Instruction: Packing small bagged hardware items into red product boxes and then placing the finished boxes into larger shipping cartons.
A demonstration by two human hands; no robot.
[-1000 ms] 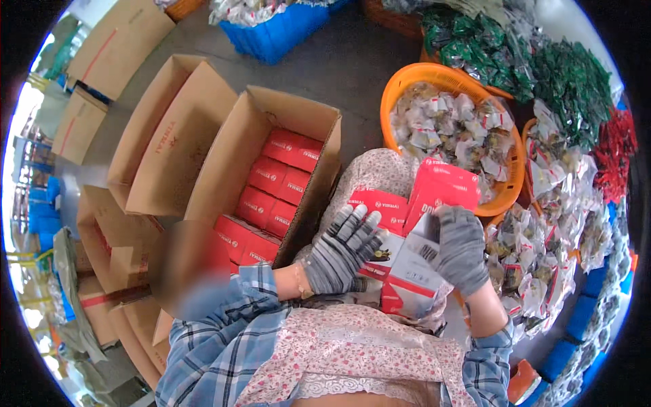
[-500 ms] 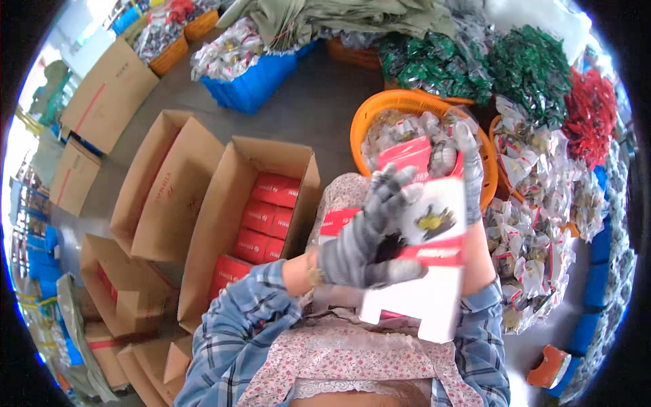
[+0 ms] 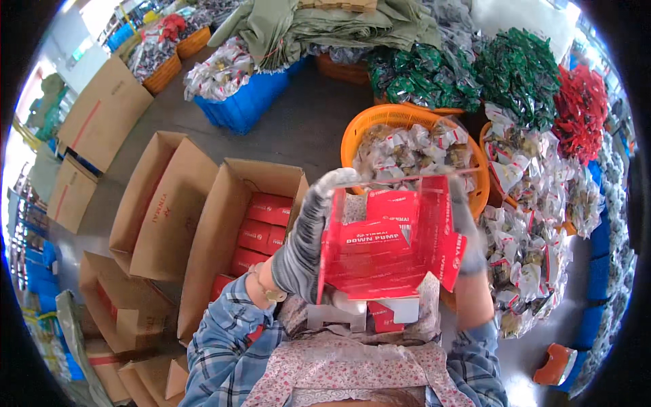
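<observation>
A red cardboard box [image 3: 376, 254] with loose flaps is held up in front of my lap. My left hand [image 3: 305, 230], in a grey striped glove, grips its left side, fingertips at the upper edge and thumb at the lower one. At its right side is my right hand [image 3: 469, 227], also gloved. That hand is smeared by motion and partly behind a red end flap [image 3: 451, 261], so its fingers do not show. Below the box, on my lap, lies another red-and-white box [image 3: 386, 317], partly hidden.
To the left stands an open brown carton [image 3: 203, 271] with several red boxes [image 3: 270, 208], beside more cartons [image 3: 166, 224]. Ahead is an orange basket [image 3: 349, 139] of bagged parts. More bagged parts [image 3: 522, 264] pile up on the right; a blue bin [image 3: 237, 108] stands farther off.
The box has turned: its white side with a picture faced up before, and red faces show now. My left hand has moved left and spread to its left side; the right has stayed on the right.
</observation>
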